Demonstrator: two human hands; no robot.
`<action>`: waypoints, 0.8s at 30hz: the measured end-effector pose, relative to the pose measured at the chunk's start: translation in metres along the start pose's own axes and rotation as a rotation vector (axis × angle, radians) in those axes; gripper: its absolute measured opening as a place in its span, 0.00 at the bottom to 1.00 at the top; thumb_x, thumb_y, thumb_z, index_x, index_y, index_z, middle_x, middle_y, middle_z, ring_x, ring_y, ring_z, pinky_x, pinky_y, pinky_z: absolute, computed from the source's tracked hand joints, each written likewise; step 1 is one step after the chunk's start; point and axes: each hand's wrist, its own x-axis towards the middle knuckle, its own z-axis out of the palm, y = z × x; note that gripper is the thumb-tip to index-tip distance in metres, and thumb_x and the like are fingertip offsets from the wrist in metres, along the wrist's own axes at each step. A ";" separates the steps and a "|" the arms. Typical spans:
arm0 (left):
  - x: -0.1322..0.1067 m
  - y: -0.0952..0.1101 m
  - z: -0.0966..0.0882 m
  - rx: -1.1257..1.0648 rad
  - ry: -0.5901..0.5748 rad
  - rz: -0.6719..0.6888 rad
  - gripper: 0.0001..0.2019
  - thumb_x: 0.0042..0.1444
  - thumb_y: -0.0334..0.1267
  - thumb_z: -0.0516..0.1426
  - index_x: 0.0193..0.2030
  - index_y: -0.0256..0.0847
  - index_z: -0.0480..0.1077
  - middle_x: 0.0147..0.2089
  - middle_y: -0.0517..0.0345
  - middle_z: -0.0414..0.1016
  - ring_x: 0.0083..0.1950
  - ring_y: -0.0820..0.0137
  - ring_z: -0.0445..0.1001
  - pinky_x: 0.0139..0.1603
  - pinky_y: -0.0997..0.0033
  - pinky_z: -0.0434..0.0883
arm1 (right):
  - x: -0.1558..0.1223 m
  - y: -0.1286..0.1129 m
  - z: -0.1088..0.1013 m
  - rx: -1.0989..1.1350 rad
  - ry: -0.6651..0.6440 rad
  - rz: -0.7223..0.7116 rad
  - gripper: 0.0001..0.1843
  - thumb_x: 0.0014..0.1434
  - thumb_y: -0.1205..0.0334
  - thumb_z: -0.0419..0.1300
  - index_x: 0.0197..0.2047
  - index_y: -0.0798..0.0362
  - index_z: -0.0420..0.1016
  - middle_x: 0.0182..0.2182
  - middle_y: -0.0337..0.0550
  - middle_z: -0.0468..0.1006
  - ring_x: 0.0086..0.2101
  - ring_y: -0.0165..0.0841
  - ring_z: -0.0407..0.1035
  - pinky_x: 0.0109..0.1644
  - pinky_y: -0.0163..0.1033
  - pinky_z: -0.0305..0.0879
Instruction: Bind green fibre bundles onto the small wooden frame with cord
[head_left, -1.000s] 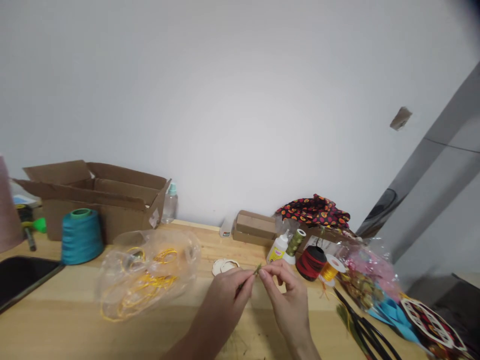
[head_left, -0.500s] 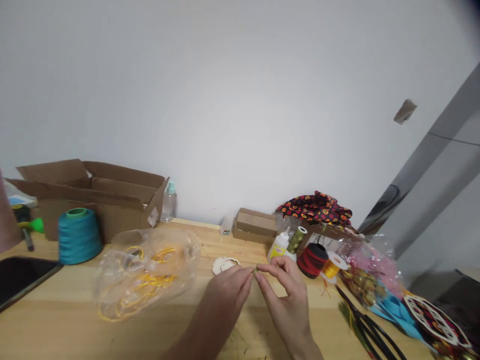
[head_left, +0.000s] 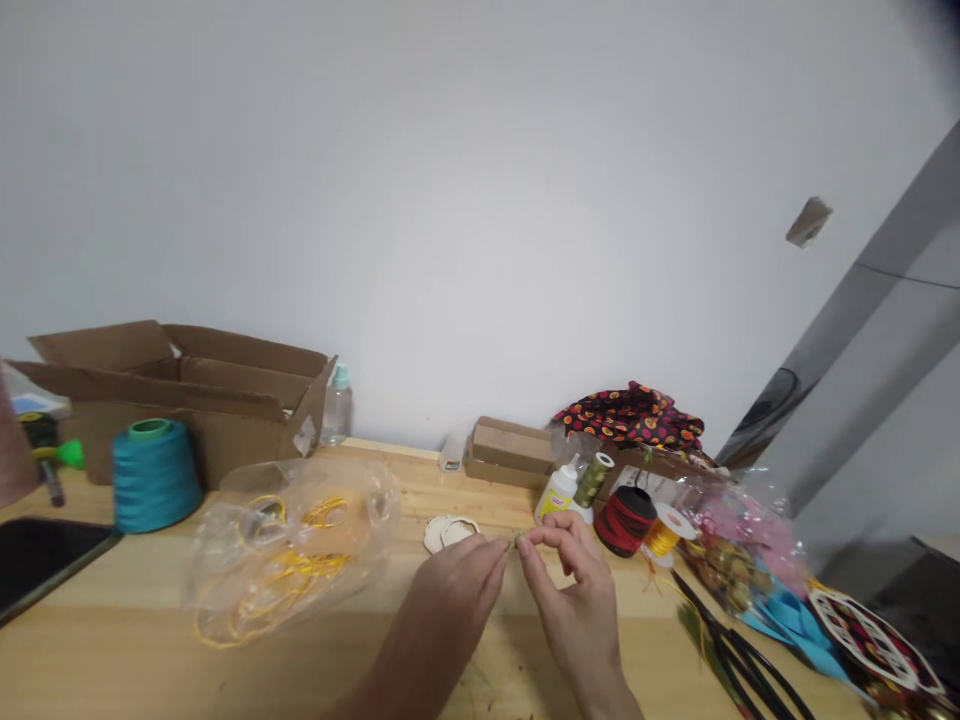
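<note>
Tiny green bit (head_left: 514, 541): too small for ID.

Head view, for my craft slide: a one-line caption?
Left hand and right hand pinch a thin green piece over the wooden table, beside a plastic bag.

- Wood table (head_left: 112, 640), back edge at the wall.
- Far L: open cardboard box (head_left: 187, 400), w/ teal thread cone (head_left: 154, 475) in front.
- Mid-L: clear bag (head_left: 292, 550) w/ yellow cord inside.
- Centre: white rings (head_left: 448, 530), small box (head_left: 514, 450) behind.
- R: glue bottle (head_left: 556, 492), red spool (head_left: 624, 520) near it.
</note>
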 end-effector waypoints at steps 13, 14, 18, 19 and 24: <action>0.001 -0.001 0.000 -0.320 -0.105 -0.259 0.15 0.56 0.36 0.43 0.20 0.40 0.58 0.20 0.64 0.61 0.25 0.74 0.62 0.26 0.77 0.58 | -0.005 0.021 0.001 0.473 -0.093 0.346 0.12 0.50 0.56 0.56 0.33 0.54 0.76 0.33 0.45 0.74 0.37 0.37 0.66 0.42 0.39 0.62; 0.001 0.000 -0.001 -0.331 -0.108 -0.255 0.15 0.56 0.36 0.43 0.20 0.40 0.59 0.20 0.64 0.61 0.25 0.74 0.62 0.26 0.77 0.58 | -0.006 0.019 0.003 0.480 -0.127 0.315 0.11 0.50 0.57 0.57 0.33 0.54 0.76 0.32 0.45 0.74 0.37 0.37 0.66 0.40 0.39 0.62; 0.001 0.002 -0.001 -0.327 -0.108 -0.233 0.14 0.56 0.36 0.43 0.21 0.40 0.59 0.20 0.64 0.61 0.24 0.74 0.62 0.26 0.77 0.59 | -0.007 0.016 0.004 0.382 -0.133 0.229 0.10 0.49 0.61 0.58 0.36 0.54 0.74 0.30 0.43 0.70 0.30 0.32 0.64 0.34 0.36 0.63; 0.001 0.002 0.000 -0.308 -0.109 -0.228 0.14 0.56 0.36 0.43 0.21 0.40 0.60 0.20 0.64 0.62 0.24 0.74 0.63 0.26 0.77 0.59 | -0.008 0.016 0.004 0.330 -0.078 0.213 0.10 0.49 0.62 0.58 0.36 0.54 0.74 0.30 0.42 0.69 0.28 0.31 0.63 0.33 0.36 0.62; -0.003 0.001 0.002 -0.173 -0.102 -0.180 0.13 0.56 0.34 0.44 0.26 0.40 0.65 0.24 0.61 0.68 0.27 0.72 0.67 0.28 0.76 0.62 | -0.014 0.015 0.000 0.102 0.094 0.043 0.04 0.49 0.65 0.59 0.31 0.52 0.72 0.27 0.40 0.66 0.27 0.30 0.60 0.31 0.35 0.59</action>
